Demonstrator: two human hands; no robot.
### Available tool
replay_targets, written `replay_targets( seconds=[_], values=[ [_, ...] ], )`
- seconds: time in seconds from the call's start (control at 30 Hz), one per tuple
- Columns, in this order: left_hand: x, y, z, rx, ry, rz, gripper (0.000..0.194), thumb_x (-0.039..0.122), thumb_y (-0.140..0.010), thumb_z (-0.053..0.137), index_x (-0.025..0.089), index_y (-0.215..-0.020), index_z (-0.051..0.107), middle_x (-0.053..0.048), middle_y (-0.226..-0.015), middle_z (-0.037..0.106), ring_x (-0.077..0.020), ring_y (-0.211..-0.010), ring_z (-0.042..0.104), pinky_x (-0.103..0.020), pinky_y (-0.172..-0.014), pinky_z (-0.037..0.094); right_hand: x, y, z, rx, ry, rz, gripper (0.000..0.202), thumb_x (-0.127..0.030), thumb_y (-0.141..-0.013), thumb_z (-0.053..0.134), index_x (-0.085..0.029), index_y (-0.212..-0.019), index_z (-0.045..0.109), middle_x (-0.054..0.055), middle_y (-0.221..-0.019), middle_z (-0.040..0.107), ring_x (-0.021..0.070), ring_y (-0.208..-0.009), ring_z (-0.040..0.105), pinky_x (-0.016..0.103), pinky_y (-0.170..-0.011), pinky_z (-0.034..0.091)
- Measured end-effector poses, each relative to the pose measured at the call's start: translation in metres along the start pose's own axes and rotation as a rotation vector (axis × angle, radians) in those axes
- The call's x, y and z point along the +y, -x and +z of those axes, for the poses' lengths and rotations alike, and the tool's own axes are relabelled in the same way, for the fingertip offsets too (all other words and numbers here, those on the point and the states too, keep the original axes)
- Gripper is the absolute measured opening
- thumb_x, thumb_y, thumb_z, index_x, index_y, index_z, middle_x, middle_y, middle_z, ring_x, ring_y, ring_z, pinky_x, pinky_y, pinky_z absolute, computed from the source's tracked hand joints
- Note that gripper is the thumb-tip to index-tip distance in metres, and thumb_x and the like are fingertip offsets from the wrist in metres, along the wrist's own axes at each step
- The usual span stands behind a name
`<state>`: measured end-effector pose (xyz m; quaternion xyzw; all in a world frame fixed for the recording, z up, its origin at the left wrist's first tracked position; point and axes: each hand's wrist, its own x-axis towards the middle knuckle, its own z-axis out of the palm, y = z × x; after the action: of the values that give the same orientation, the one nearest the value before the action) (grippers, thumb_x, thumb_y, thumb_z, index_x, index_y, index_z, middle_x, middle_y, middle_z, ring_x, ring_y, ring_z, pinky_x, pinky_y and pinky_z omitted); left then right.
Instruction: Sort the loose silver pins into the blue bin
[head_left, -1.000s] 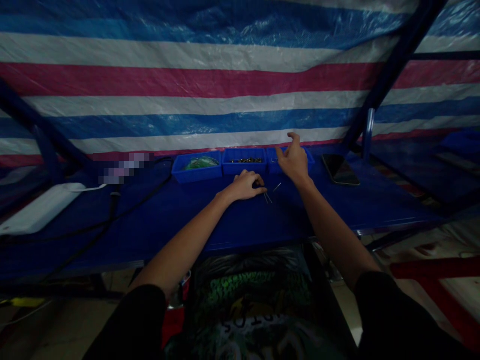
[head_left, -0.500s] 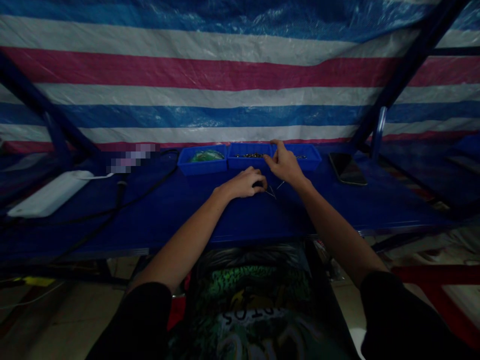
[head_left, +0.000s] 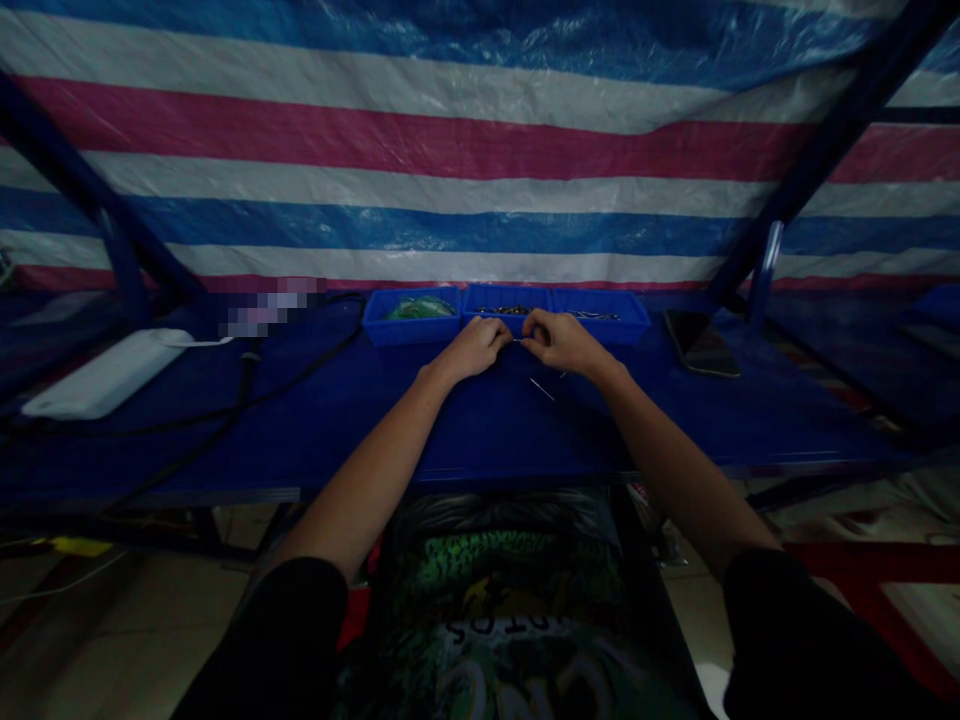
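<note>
L hand [head_left: 477,348] & R hand [head_left: 566,343] both pinch tiny metal bit [head_left: 517,341] btwn them; prob. fine two-handed step, next needs steady grip.

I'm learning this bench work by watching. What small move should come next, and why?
I'd probably ease the right grip slightly toward the left grip, holding the thin shiny piece level: it seems to span the narrow gap between their fingertips, while a loose thin rod lies apart on the blue table.

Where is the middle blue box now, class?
In the head view, the middle blue box stands near centre on the table, between the left box and the right box.
</note>
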<state>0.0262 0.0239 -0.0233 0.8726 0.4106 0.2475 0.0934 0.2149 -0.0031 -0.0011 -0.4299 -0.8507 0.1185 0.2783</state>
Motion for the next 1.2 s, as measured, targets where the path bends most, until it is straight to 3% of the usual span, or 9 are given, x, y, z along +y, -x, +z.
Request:
replay_targets(
  seconds=[0.2, 0.5, 0.6, 0.77, 0.83, 0.93, 1.07, 1.2],
  values=[
    [0.007, 0.000, -0.001, 0.032, -0.029, -0.011, 0.026, 0.024, -0.090, 0.033, 0.016, -0.079, 0.055, -0.007, -0.079, 0.057, -0.0186, -0.079, 0.050, -0.034, -0.075, 0.038, 0.003, -0.001, -0.001, -0.020, 0.070, 0.010, 0.009, -0.021, -0.078, 0.049, -0.017, -0.084, 0.055, 0.000, -0.061, 0.053, 0.0121, -0.056, 0.045, 0.027, -0.055, 0.028],
    [0.017, 0.001, -0.005, 0.040, 0.014, 0.016, 0.027, 0.024, -0.091, 0.033, 0.015, -0.081, 0.057, -0.006, -0.079, 0.060, -0.0162, -0.077, 0.054, -0.030, -0.073, 0.040, 0.007, -0.001, 0.001, -0.007, 0.198, 0.067, 0.024, -0.031, -0.088, 0.036, -0.017, -0.090, 0.056, 0.009, -0.082, 0.063, 0.0178, -0.072, 0.055, 0.028, -0.062, 0.032],
    [0.019, 0.001, -0.006, 0.050, 0.013, 0.015, 0.027, 0.024, -0.090, 0.033, 0.015, -0.081, 0.057, -0.006, -0.079, 0.060, -0.0164, -0.077, 0.054, -0.030, -0.074, 0.040, 0.007, -0.002, 0.002, 0.000, 0.203, 0.087, 0.030, -0.036, -0.090, 0.034, -0.018, -0.081, 0.056, 0.008, -0.077, 0.062, 0.0179, -0.069, 0.054, 0.028, -0.062, 0.032],
    [0.021, 0.002, -0.008, 0.063, 0.011, -0.003, 0.025, 0.024, -0.090, 0.035, 0.015, -0.082, 0.057, -0.006, -0.080, 0.060, -0.0166, -0.077, 0.053, -0.032, -0.076, 0.040, 0.003, 0.000, -0.002, 0.006, 0.013, 0.036, 0.024, -0.036, -0.087, 0.040, -0.018, -0.078, 0.052, 0.003, -0.066, 0.057, 0.0144, -0.059, 0.049, 0.026, -0.056, 0.031],
    [0.021, 0.003, -0.008, 0.061, -0.003, -0.011, 0.022, 0.024, -0.089, 0.037, 0.015, -0.085, 0.057, -0.007, -0.082, 0.061, -0.0166, -0.078, 0.053, -0.032, -0.076, 0.040, 0.004, 0.001, -0.006, 0.053, -0.022, 0.036, 0.018, -0.033, -0.085, 0.043, -0.018, -0.082, 0.052, 0.002, -0.064, 0.054, 0.0139, -0.057, 0.047, 0.026, -0.055, 0.031],
    [0.026, 0.005, -0.003, 0.057, -0.016, -0.018, 0.020, 0.025, -0.088, 0.040, 0.015, -0.091, 0.057, -0.007, -0.086, 0.062, -0.0169, -0.078, 0.055, -0.032, -0.074, 0.040, 0.009, 0.001, -0.017, 0.251, -0.013, 0.074, 0.014, -0.029, -0.083, 0.044, -0.018, -0.088, 0.051, 0.002, -0.065, 0.054, 0.0146, -0.060, 0.048, 0.027, -0.058, 0.033],
    [0.047, 0.005, 0.009, 0.016, -0.061, -0.008, 0.021, 0.031, -0.087, 0.045, 0.016, -0.094, 0.057, -0.006, -0.087, 0.063, -0.0184, -0.080, 0.056, -0.032, -0.072, 0.041, 0.027, 0.002, -0.029, 0.542, 0.088, 0.333, 0.024, -0.031, -0.083, 0.043, -0.017, -0.101, 0.049, 0.005, -0.069, 0.054, 0.0192, -0.067, 0.051, 0.033, -0.065, 0.036],
    [0.074, -0.001, 0.025, 0.004, -0.194, 0.060, 0.027, 0.040, -0.086, 0.046, 0.017, -0.095, 0.057, -0.007, -0.091, 0.062, -0.0218, -0.087, 0.054, -0.037, -0.075, 0.040, 0.043, 0.009, -0.033, 0.565, 0.172, 0.545, 0.048, -0.037, -0.078, 0.052, -0.016, -0.120, 0.041, 0.011, -0.077, 0.059, 0.0263, -0.078, 0.054, 0.041, -0.071, 0.037]
  ],
)
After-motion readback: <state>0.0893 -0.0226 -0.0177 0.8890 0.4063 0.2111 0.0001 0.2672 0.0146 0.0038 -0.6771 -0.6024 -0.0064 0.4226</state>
